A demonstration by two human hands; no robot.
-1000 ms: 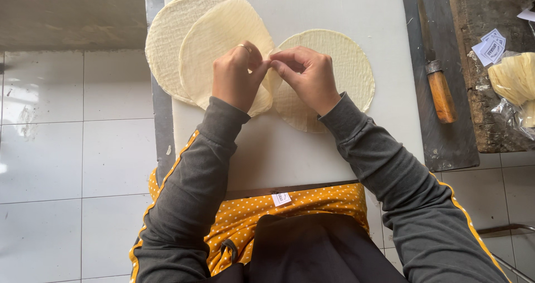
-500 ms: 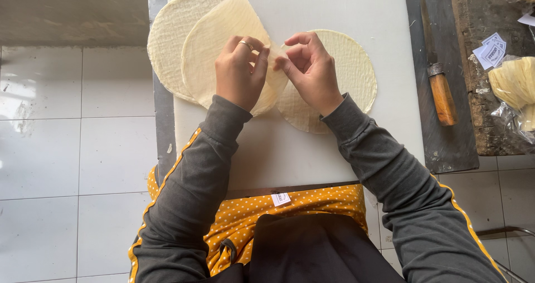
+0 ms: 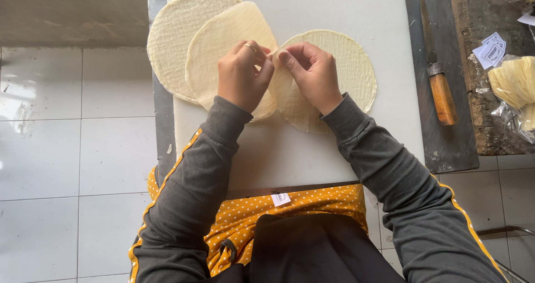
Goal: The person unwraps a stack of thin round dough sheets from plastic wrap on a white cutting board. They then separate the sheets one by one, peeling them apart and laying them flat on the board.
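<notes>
thin round pale dough sheet (image 3: pixel 334 65) lying on the white board (image 3: pixel 290 149) under the right hand (image 3: pixel 312 76), which is pinching its edge | left hand (image 3: pixel 245 74) pinching the same edge opposite | risk: sheet tearing if the fingers are pulling unevenly | two overlapping sheets (image 3: pixel 184 43) lying left of the left hand, crowding | wooden-handled knife (image 3: pixel 437 76) lying well right

Head-worn view, steeply downward, close.

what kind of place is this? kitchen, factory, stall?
Most likely a small food-prep workspace, home or cottage scale rather than a factory. Cues: thin round wrappers spread on a white cutting board, a wooden-handled knife beside it, bagged product at the right, and a white tiled floor.
</notes>
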